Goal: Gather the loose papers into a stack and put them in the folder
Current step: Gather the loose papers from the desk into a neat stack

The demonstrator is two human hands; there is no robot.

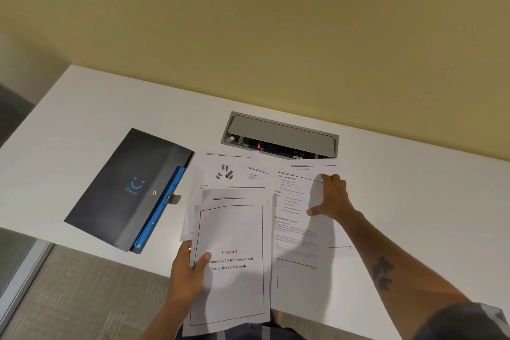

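Table [82, 107]: white, bearing everything you need; a grey cable box [280, 136] is sunk into it at the far side.

Folder [129, 190]: dark, with a blue inner edge and a snap tab. It lies closed, flat, on your left of the papers, just beside their left edge and apart from both hands.

Papers [234, 176]: printed sheets fanned between the folder and your right arm, overlapping, not squared. The far ones reach the cable box.

Stack [230, 265]: a few sheets topped by the "Chapter 3" page, overhanging the near table edge on the side of the papers away from the cable box.

Left hand [187, 270]: pinching the stack's left edge, thumb on top.

Right hand [332, 196]: spread flat, palm down on the rightmost sheet [296, 218], gripping nothing.

Step in hand, as you stand: gathering, roughly midway. Your next move calls for dragging that right sheet over to the stack, collecting the far sheets, squaring edges, then opening the folder.
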